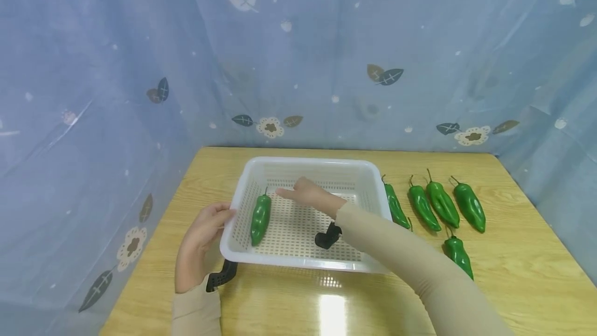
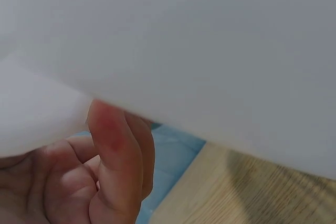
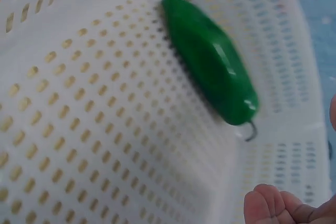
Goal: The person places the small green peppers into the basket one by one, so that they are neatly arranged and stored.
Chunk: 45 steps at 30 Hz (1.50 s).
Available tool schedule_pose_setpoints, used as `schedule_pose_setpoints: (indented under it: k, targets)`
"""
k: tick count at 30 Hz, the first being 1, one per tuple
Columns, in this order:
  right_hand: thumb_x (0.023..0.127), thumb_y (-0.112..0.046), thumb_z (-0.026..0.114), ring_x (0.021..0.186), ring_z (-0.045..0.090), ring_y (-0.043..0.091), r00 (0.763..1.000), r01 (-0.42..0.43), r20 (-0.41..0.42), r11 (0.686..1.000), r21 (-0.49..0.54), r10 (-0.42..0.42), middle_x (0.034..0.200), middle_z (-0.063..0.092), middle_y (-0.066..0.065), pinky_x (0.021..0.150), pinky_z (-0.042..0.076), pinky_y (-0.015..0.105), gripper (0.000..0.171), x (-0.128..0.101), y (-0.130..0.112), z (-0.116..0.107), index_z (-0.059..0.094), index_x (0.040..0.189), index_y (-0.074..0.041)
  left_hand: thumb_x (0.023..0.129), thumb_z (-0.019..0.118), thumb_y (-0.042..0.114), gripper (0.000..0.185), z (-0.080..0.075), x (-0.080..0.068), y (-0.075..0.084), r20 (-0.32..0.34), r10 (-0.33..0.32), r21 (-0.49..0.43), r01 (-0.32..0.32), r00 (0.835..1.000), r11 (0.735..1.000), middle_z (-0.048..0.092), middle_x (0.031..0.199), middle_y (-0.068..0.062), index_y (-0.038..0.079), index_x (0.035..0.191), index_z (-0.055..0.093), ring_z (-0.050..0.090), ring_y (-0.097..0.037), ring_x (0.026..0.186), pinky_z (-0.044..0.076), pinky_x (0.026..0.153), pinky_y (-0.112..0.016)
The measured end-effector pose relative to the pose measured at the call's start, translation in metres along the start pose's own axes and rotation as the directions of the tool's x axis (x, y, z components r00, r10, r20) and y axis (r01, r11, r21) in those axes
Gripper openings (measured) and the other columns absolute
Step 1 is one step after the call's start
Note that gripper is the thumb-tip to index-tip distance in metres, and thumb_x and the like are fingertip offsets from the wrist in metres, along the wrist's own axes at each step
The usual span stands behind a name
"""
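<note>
A white plastic basket (image 1: 308,264) with a slotted floor stands on the wooden table. Inside it, along the left wall, lies one green pepper (image 1: 260,219), its stem pointing to the far side. My left hand (image 1: 207,227) grips the basket's left rim, with fingers (image 2: 118,145) bent up against the wall's edge in the left wrist view. Over the basket floor, just right of the pepper, hovers my right hand (image 1: 310,195). It holds nothing and stands apart from the pepper (image 3: 210,61); its loosely bent fingers (image 3: 262,205) show at the lower right of the right wrist view.
Several green peppers lie on the table right of the basket, among them a far right one (image 1: 470,206) and a nearer one (image 1: 458,254). One pepper (image 1: 395,205) is close to the basket's right wall. A blue patterned cloth (image 1: 317,56) hangs behind the wooden table (image 1: 522,253).
</note>
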State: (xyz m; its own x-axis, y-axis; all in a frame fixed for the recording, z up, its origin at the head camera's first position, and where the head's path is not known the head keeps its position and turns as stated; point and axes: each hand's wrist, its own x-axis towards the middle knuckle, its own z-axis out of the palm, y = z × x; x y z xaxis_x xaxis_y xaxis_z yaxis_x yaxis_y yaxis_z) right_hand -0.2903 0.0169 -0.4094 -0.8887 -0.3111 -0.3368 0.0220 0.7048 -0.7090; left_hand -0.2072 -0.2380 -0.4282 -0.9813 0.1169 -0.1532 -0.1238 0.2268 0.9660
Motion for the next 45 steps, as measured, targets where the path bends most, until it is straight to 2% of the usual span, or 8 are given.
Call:
schedule_pose_setpoints:
  k: [4, 7, 9, 11, 13, 15, 17, 45]
  targets:
    - [0.088, -0.058, 0.055, 0.073, 0.055, 0.018, 0.999, 0.023, -0.029, 1.000, 0.013, -0.022, 0.080, 0.059, 0.006, 0.072, 0.052, 0.036, 0.057, -0.004, 0.008, -0.021, 0.060, 0.085, -0.001, 0.098, 0.048, 0.013, 0.038, 0.002, 0.001, 0.001, 0.014, 0.010, 0.003, -0.010, 1.000, 1.000, 0.060, 0.114, -0.029, -0.014, 0.124, 0.048, 0.067, -0.027, 0.094, 0.056, 0.079, -0.036]
    - [0.088, -0.057, 0.055, 0.050, 0.028, 0.011, 0.998, 0.049, -0.035, 0.998, 0.042, -0.048, 0.054, 0.031, -0.005, 0.051, 0.035, 0.028, 0.057, -0.006, 0.014, -0.034, 0.036, 0.059, -0.013, 0.098, 0.048, 0.014, 0.038, 0.002, 0.000, 0.003, 0.005, 0.010, 0.011, -0.010, 1.000, 1.000, 0.060, 0.113, -0.029, -0.014, 0.124, 0.048, 0.067, -0.026, 0.094, 0.056, 0.079, -0.036]
    - [0.089, -0.056, 0.056, 0.049, 0.018, 0.012, 0.997, 0.073, -0.036, 0.995, 0.065, -0.070, 0.053, 0.022, -0.003, 0.051, 0.030, 0.028, 0.055, -0.010, 0.017, -0.042, 0.037, 0.060, -0.013, 0.098, 0.048, 0.014, 0.038, 0.002, -0.001, 0.003, -0.005, 0.004, 0.017, -0.004, 1.000, 1.000, 0.060, 0.113, -0.029, -0.014, 0.124, 0.048, 0.066, -0.026, 0.094, 0.056, 0.079, -0.035]
    - [0.089, -0.054, 0.056, 0.054, 0.039, 0.012, 0.995, 0.090, -0.049, 0.994, 0.067, -0.087, 0.061, 0.046, 0.000, 0.060, 0.043, 0.028, 0.050, -0.016, 0.020, -0.048, 0.056, 0.078, -0.006, 0.098, 0.048, 0.014, 0.037, 0.002, -0.001, 0.003, -0.015, -0.006, 0.018, 0.006, 1.000, 1.000, 0.060, 0.113, -0.028, -0.013, 0.124, 0.048, 0.066, -0.027, 0.094, 0.056, 0.078, -0.035]
    - [0.090, -0.052, 0.056, 0.080, 0.057, 0.021, 0.994, 0.100, -0.052, 0.992, 0.073, -0.096, 0.092, 0.061, 0.012, 0.078, 0.050, 0.035, 0.058, -0.022, 0.024, -0.054, 0.056, 0.114, 0.001, 0.098, 0.048, 0.014, 0.037, 0.002, -0.002, 0.002, -0.019, -0.009, 0.014, 0.010, 1.000, 1.000, 0.061, 0.113, -0.028, -0.013, 0.123, 0.049, 0.066, -0.028, 0.095, 0.056, 0.079, -0.035]
    - [0.090, -0.052, 0.056, 0.113, 0.055, 0.031, 0.995, 0.095, -0.052, 0.992, 0.086, -0.090, 0.126, 0.053, 0.021, 0.095, 0.047, 0.045, 0.074, -0.029, 0.028, -0.059, 0.039, 0.139, 0.002, 0.098, 0.049, 0.014, 0.037, 0.001, -0.003, 0.001, -0.020, -0.009, 0.012, 0.010, 1.000, 1.000, 0.061, 0.113, -0.028, -0.013, 0.123, 0.049, 0.066, -0.029, 0.095, 0.056, 0.079, -0.036]
    - [0.090, -0.052, 0.056, 0.126, 0.046, 0.035, 0.995, 0.085, -0.051, 0.992, 0.097, -0.080, 0.138, 0.045, 0.021, 0.099, 0.044, 0.047, 0.075, -0.036, 0.033, -0.065, 0.036, 0.141, 0.000, 0.097, 0.049, 0.014, 0.036, 0.002, -0.003, -0.001, -0.028, -0.016, 0.002, 0.016, 0.999, 1.000, 0.062, 0.112, -0.027, -0.012, 0.121, 0.051, 0.067, -0.029, 0.095, 0.057, 0.079, -0.036]
    - [0.097, -0.038, 0.052, 0.131, 0.037, 0.038, 0.928, 0.265, -0.339, 0.912, 0.314, -0.153, 0.137, 0.039, 0.025, 0.109, 0.031, 0.052, 0.066, -0.117, 0.097, -0.129, 0.029, 0.142, 0.004, 0.099, 0.048, 0.018, 0.041, -0.001, -0.007, 0.003, 0.003, -0.022, 0.017, 0.022, 1.000, 1.000, 0.059, 0.118, -0.029, -0.012, 0.127, 0.046, 0.065, -0.031, 0.100, 0.056, 0.082, -0.037]
